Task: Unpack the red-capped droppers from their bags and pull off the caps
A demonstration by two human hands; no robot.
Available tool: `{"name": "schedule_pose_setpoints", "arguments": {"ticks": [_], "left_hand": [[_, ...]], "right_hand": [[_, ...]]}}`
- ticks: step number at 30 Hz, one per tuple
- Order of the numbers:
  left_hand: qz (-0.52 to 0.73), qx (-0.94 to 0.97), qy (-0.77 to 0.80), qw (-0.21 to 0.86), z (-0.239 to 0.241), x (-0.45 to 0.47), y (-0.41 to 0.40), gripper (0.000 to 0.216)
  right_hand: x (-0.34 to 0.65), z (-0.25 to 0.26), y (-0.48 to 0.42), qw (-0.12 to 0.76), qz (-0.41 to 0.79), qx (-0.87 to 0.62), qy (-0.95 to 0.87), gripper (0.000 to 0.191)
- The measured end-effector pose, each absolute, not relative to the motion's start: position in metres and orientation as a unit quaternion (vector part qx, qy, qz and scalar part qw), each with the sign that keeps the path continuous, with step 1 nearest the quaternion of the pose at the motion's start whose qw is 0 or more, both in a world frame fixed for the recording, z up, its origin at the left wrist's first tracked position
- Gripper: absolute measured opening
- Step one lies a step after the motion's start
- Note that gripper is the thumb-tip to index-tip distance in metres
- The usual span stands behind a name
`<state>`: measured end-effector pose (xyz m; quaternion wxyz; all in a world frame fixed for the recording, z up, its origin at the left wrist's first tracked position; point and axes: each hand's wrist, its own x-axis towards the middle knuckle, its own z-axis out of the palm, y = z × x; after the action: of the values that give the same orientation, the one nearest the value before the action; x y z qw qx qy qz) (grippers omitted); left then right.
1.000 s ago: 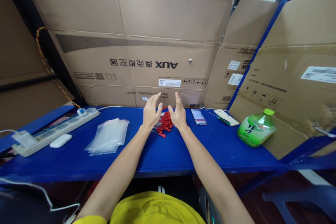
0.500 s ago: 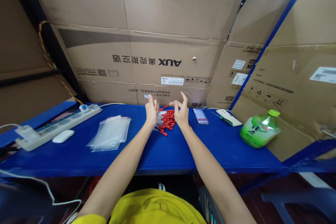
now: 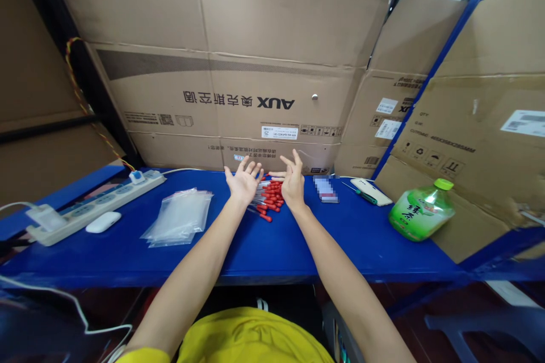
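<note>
Head view, left hand (image 3: 242, 187), right hand (image 3: 293, 188) — spread, unladen — flanking red-tipped sticks (image 3: 271, 197), tabletop (image 3: 344, 241) running to front edge (image 3: 272, 279)

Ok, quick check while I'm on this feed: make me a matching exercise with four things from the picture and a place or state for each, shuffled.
1. Red-tipped pieces
2. Clear plastic bags
3. Bottle
4. Left hand

A. Farthest right of these four
B. Open, palm showing
C. In a pile, between the left hand and the right hand
D. Stacked flat, farthest left of these four

Pairs: 1-C, 2-D, 3-A, 4-B
</note>
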<state>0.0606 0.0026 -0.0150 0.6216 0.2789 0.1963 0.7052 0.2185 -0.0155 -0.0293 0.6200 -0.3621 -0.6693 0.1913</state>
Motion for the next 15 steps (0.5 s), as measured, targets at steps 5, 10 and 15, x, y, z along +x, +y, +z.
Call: {"name": "schedule_pose_setpoints", "arguments": {"ticks": [5,10,15], "left_hand": [[0.696,0.343,0.203,0.597,-0.010,0.063,-0.003,0.081],[0.681,0.445,0.214,0.541,-0.003,0.080,-0.020,0.073],[0.611,0.573,0.205,0.507,-0.007,0.108,-0.039,0.073]], "right_hand": [[0.219,-0.026,-0.015,0.563,0.046,-0.344,-0.750,0.057],[0.209,-0.029,-0.022,0.502,0.011,-0.394,-0.770,0.053],[0.192,-0.028,-0.026,0.525,0.107,-0.341,-0.772,0.061]]}}
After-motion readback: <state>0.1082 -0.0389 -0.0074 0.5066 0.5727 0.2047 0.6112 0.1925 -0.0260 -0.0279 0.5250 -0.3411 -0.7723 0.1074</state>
